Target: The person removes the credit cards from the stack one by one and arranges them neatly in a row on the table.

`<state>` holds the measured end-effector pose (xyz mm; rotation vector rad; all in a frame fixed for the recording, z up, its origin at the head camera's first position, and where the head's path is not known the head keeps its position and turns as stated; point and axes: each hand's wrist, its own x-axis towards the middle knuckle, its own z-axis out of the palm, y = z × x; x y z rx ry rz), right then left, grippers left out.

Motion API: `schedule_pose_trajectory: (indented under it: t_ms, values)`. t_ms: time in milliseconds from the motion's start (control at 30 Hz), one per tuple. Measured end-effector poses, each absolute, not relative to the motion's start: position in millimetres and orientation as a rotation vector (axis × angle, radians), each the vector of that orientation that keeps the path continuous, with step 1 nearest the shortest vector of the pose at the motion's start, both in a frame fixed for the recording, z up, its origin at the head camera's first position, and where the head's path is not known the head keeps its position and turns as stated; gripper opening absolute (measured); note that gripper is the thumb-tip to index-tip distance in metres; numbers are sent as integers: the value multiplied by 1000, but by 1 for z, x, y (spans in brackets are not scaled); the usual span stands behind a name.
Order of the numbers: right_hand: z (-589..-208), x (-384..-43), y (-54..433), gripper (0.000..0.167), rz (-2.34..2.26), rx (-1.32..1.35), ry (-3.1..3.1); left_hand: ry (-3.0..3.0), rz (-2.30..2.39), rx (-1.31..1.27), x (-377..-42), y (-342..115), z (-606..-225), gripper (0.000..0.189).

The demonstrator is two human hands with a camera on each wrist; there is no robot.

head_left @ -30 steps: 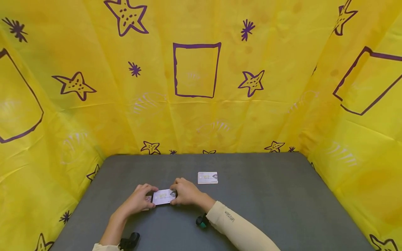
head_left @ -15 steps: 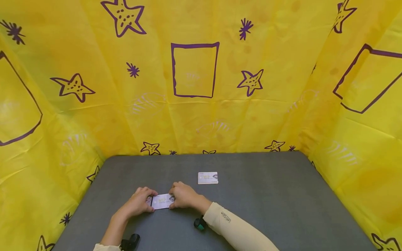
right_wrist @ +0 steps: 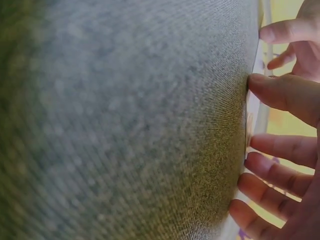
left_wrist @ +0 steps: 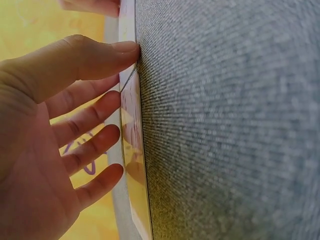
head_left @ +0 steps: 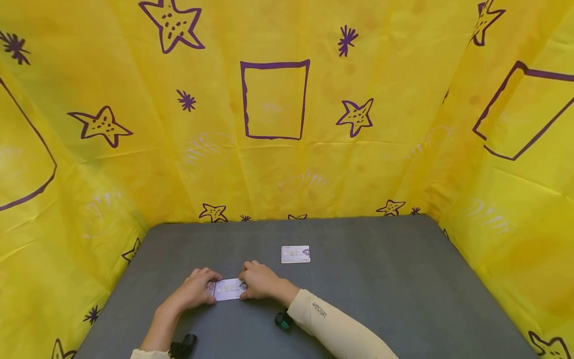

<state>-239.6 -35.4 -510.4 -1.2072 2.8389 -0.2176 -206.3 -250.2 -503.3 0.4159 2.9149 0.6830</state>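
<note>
A white card (head_left: pixel 228 289) with "VIP" lettering lies flat, or nearly so, on the dark grey table, between my two hands. My left hand (head_left: pixel 194 289) holds its left end by the corners, thumb on the near edge and fingers at the far edge. At the right end my right hand (head_left: pixel 261 281) pinches the card the same way. Against its left side, partly hidden under my left hand, is a card with a pink and yellow picture (left_wrist: pixel 132 130). In the right wrist view, the thumb (right_wrist: pixel 265 87) touches the card's near edge.
A second white VIP card or thin stack of them (head_left: pixel 295 254) lies farther back, right of the hands. Yellow cloth (head_left: pixel 273 174) with purple starfish drawings stands around the back and sides of the grey table (head_left: pixel 381 289).
Both hands have brought the white card toward me and slightly left, and down from a raised, tilted pose. It now sits beside the picture card. The rear card has stayed put.
</note>
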Motion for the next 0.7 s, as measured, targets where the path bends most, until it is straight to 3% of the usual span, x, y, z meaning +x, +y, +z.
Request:
schedule_pose_trajectory:
  t_ms: [700]
  values:
    - [-515, -240, -39, 34, -220, -1235, 2869, 2911, 673, 352, -205, -247, -503, 43]
